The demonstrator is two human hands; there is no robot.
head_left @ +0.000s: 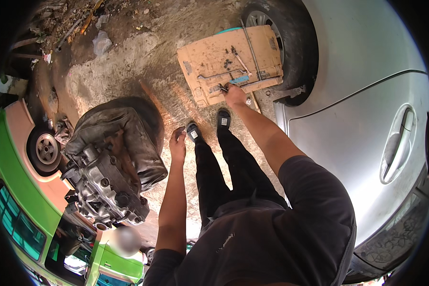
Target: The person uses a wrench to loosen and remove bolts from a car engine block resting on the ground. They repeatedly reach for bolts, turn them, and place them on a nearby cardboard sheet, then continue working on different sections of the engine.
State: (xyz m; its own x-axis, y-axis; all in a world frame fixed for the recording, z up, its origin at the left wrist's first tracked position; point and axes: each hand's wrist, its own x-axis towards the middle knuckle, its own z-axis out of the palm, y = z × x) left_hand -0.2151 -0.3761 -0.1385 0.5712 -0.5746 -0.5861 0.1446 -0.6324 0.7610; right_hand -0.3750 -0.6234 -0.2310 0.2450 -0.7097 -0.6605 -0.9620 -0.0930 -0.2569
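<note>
My right hand (234, 97) reaches over the near edge of a flat cardboard sheet (200, 57). Its fingers are closed on a small dark metal part (222, 87), whose exact kind is too small to tell. On the cardboard beyond lie a bent wrench (219, 75), a combination wrench (243, 64), a long thin metal bar (250, 47) and several small dark pieces (228, 64). My left hand (178, 144) hangs over the concrete, fingers curled together. What it holds, if anything, cannot be made out. It is nearest my left sandal (194, 132).
A silver car (338, 114) stands close on the right, its wheel (298, 43) beside the cardboard. To the left, an engine (107, 188) rests by a black tire (150, 114) and dark covering. A green vehicle (19, 186) is farther left; litter and leaves lie at the far left.
</note>
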